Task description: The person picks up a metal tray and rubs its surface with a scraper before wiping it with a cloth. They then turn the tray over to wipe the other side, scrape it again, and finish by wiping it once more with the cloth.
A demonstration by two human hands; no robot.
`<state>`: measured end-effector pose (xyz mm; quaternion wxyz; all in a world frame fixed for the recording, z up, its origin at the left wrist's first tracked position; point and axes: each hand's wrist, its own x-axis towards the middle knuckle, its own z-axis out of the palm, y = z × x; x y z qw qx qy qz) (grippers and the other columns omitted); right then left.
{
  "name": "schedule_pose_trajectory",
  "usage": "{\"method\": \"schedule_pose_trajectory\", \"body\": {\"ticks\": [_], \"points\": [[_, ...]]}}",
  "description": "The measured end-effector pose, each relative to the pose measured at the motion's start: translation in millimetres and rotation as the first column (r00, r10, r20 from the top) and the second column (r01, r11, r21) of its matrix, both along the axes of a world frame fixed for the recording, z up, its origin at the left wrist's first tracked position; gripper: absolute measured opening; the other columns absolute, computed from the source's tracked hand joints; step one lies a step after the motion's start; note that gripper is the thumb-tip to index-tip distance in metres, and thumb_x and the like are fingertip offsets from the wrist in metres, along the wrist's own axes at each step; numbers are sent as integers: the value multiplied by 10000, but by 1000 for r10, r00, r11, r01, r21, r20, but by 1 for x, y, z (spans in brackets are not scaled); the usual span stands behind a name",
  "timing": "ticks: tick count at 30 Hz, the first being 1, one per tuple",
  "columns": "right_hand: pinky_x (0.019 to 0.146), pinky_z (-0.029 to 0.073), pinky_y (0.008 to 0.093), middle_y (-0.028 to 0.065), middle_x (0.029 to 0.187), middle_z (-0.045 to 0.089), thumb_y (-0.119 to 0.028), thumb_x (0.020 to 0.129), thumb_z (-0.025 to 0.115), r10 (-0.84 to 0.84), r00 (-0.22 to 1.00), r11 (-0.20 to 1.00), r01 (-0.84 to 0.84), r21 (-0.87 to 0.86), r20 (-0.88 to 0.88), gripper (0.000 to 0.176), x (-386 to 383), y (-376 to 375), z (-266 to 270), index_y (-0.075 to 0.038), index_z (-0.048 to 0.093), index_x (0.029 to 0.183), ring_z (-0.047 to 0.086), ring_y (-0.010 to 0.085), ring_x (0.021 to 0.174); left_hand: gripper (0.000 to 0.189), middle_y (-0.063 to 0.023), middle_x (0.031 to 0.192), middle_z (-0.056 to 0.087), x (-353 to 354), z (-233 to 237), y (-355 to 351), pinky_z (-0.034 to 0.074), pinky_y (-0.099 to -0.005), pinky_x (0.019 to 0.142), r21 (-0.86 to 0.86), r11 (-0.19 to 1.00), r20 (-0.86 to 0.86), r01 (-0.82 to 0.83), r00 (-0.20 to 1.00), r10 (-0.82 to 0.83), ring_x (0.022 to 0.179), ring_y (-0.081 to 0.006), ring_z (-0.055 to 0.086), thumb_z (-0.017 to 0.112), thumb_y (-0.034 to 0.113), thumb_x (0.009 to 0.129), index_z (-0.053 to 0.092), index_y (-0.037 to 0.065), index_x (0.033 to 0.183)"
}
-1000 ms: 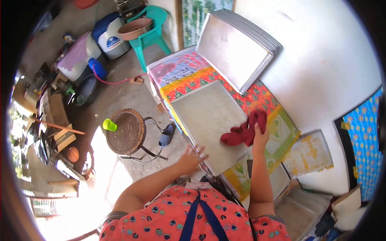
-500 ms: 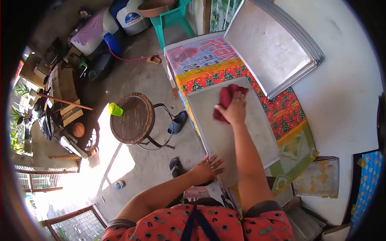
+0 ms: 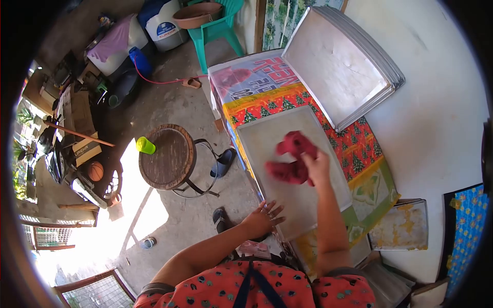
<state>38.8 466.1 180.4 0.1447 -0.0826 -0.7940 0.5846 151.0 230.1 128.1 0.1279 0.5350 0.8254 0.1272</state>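
Observation:
A dark red cloth (image 3: 290, 172) hangs bunched from my right hand (image 3: 318, 168), whose fingers are closed on its right side. Under it lies a flat metal baking tray (image 3: 321, 192) on a table with a printed cover (image 3: 287, 101). My left hand (image 3: 263, 219) rests with spread fingers at the tray's near left corner. Several similar trays (image 3: 341, 56) lean in a stack against the wall at the far end of the table.
Left of the table stands a round wooden stool (image 3: 167, 161) with a lime green cup (image 3: 146, 146) on it. A green plastic chair (image 3: 221, 35) holds a brown basin (image 3: 197, 15) at the back. A stained tray (image 3: 400, 226) leans against the wall at right.
My right hand has gathered up the red cloth, which was flat under the palm, and moved nearer to me. My left hand stays at the tray's edge.

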Motion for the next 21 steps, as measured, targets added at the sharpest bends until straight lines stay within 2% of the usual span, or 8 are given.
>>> {"method": "schedule_pose_trajectory", "body": {"ticks": [2,3,6,8,12,15,18,21], "points": [[724,518,381,171,882,687,-137,773,654,-240,968,913,253,320,-79,350,-32,53,-11,22,614,1082,674,275,795,576,-73,1476,291,-1,-3,1,279,-552,1062,5,1000,26,-2,1000,2,1354,-352,250,581,433,812,447,249,1341],[899,452,435,248,1140,593,-325,767,693,-271,958,882,286,374,-94,618,-49,61,-15,9,496,1248,585,342,1063,572,-73,1475,291,-1,-2,0,276,-550,1064,12,1000,39,-2,999,2,1356,-349,246,579,435,814,450,248,1339],[1052,307,454,294,1355,390,-535,719,684,-470,882,337,160,928,19,897,-95,34,-50,-11,348,1366,383,382,1276,554,-70,1470,297,0,-7,0,267,-546,1070,14,1000,56,5,998,-6,1362,-341,236,575,438,817,467,239,1323],[1100,225,459,298,1415,289,-657,666,652,-391,914,522,123,844,109,1018,-131,11,-47,-13,320,1382,264,418,1333,537,-66,1463,311,-4,-9,1,249,-534,1081,22,1000,56,1,998,-3,1368,-327,232,570,429,817,484,226,1306],[1036,334,461,284,1348,392,-398,762,660,116,992,635,-108,765,44,717,-112,-105,-44,4,423,1306,405,420,1235,501,-65,1436,358,-3,-6,-4,233,-515,1090,-5,1000,85,23,996,-22,1368,-304,253,565,396,814,517,198,1271],[843,465,397,118,1148,593,-168,724,647,673,731,557,-601,574,113,365,-60,-173,-57,-110,606,1082,570,304,1033,495,-68,1417,385,-1,-30,-1,251,-517,1081,-26,999,131,27,991,-23,1352,-308,285,573,377,811,523,188,1265],[794,502,341,160,934,674,-132,759,609,669,735,736,-676,42,105,348,-25,-177,-30,-101,639,1105,660,279,863,503,-74,1418,387,0,-21,-3,270,-518,1071,-92,995,79,47,996,-39,1338,-318,307,583,376,807,521,190,1271],[789,501,296,95,945,691,-76,771,577,438,897,897,-431,-92,63,332,-37,-103,10,-31,638,1094,642,144,869,522,-78,1434,367,-8,4,-1,278,-520,1065,-47,999,29,26,999,-25,1336,-328,306,581,399,806,512,204,1285]]}}
